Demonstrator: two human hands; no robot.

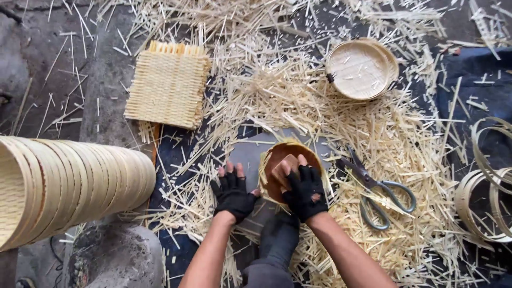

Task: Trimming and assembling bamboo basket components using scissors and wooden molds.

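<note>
Right hand (303, 192) in a fingerless black glove, grip pressed flat-fingered into the small round bamboo basket (290, 169), thumb over its near rim, grasping it. Left hand (232, 193), gloved too, grip released, fingers spread on the floor just left of the basket, touching its edge. Scissors (376, 189) lying just right of the grip among bamboo offcuts (330, 106). Woven mat (168, 85) well beyond the left hand; stacked bamboo rings (69, 184) far left.
</note>
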